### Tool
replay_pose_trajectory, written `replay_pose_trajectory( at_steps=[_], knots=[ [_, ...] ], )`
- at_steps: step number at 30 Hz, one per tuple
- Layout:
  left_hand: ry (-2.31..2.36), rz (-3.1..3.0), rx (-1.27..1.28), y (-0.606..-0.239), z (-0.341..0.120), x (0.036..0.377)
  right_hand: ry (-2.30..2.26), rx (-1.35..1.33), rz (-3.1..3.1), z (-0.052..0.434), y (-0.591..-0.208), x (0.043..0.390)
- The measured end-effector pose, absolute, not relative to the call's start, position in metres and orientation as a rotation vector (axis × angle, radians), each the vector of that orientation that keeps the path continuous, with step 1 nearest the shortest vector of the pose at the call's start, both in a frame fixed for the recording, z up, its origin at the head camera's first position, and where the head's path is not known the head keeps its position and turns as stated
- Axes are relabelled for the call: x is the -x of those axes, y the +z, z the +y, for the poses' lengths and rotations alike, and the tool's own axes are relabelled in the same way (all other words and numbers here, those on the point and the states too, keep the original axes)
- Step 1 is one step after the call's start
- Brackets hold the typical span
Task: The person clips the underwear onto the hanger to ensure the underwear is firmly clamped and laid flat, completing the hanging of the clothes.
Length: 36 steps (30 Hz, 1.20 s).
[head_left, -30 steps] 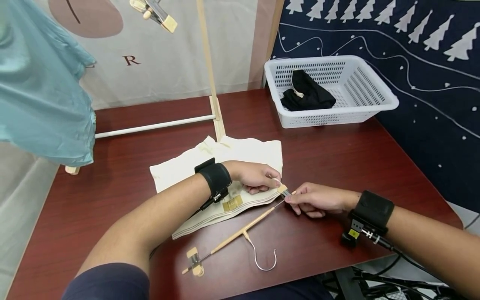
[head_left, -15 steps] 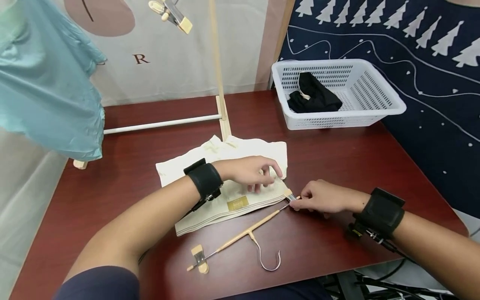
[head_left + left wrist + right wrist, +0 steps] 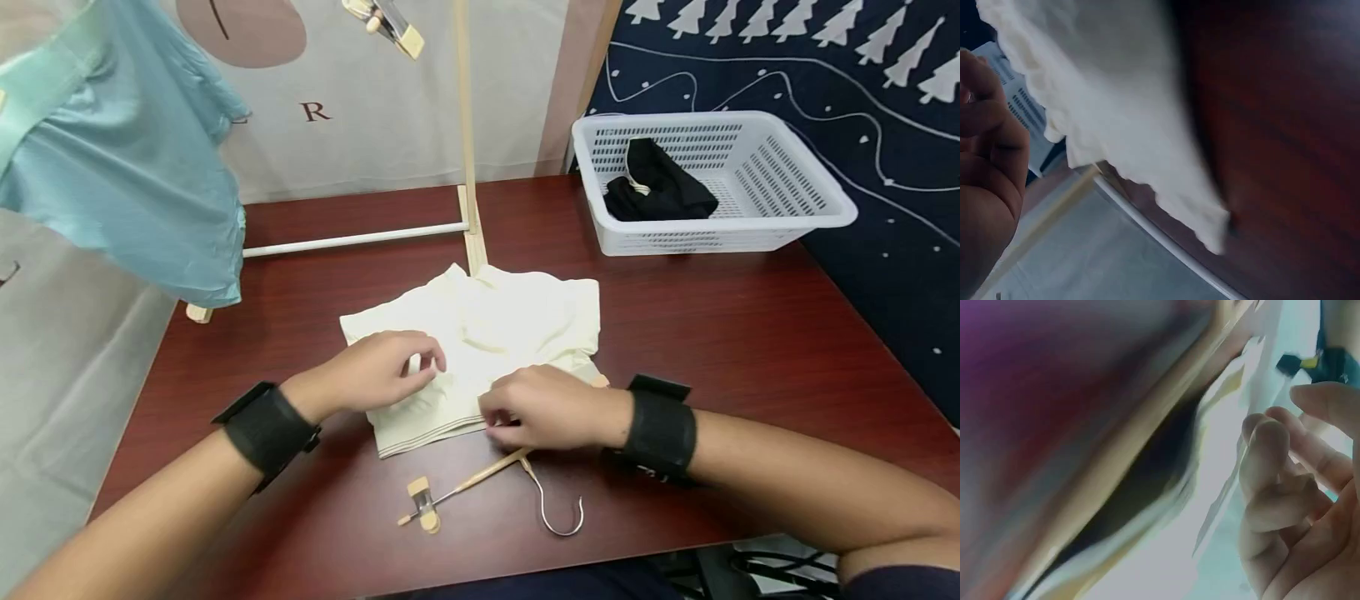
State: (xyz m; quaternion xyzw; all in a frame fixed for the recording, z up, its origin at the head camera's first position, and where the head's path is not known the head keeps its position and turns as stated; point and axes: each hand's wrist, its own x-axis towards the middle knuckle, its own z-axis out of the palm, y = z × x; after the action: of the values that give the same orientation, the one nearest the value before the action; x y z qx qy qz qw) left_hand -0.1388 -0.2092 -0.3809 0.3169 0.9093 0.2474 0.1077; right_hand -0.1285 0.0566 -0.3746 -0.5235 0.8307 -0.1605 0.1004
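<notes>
A folded cream garment (image 3: 517, 312) lies on the dark red table, its layered edge towards me. In front of it rests a clip hanger (image 3: 491, 472) with a wooden bar and metal hook. Its left clip (image 3: 423, 504) lies bare on the table; the right one is mostly hidden behind my right hand, at the garment's corner. My left hand (image 3: 378, 372) hovers at the garment's left side, fingers loosely bent around nothing. Over the near edge and the hanger bar is my right hand (image 3: 551, 408). In the right wrist view its fingers (image 3: 1266, 456) curl loosely, holding nothing.
A white plastic basket (image 3: 720, 237) with a black cloth (image 3: 663, 187) stands at the back right. Behind the garment rises a wooden rack post (image 3: 467, 125) with a white crossbar (image 3: 356, 242). A light blue garment (image 3: 150, 167) hangs at the left; another clip (image 3: 386, 25) hangs above.
My right hand has left the right clip and moved left over the hanger bar. My left hand has drawn back left from the garment's right part. The view has shifted slightly.
</notes>
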Motion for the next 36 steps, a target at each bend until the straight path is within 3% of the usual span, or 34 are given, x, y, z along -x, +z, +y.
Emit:
replay_pose_trajectory(
  at_steps=[6, 11, 17, 27, 36],
  knots=[
    [0.578, 2.758, -0.894, -0.388, -0.245, 0.094, -0.341, 1.734, 2.217, 0.011, -0.376, 0.106],
    [0.385, 2.771, -0.952, -0.397, -0.248, 0.077, -0.129, 1.855, 2.185, -0.003, -0.385, 0.093],
    [0.324, 2.82, -1.056, -0.399, -0.251, 0.069, -0.028, 1.947, 2.208, -0.015, -0.386, 0.088],
    [0.202, 2.935, -1.259, -0.395, -0.251, 0.063, -0.125, 1.853, 2.28, -0.026, -0.371, 0.095],
    [0.231, 2.972, -1.164, -0.399, -0.252, 0.065, -0.091, 1.911, 2.509, -0.031, -0.371, 0.093]
  ],
)
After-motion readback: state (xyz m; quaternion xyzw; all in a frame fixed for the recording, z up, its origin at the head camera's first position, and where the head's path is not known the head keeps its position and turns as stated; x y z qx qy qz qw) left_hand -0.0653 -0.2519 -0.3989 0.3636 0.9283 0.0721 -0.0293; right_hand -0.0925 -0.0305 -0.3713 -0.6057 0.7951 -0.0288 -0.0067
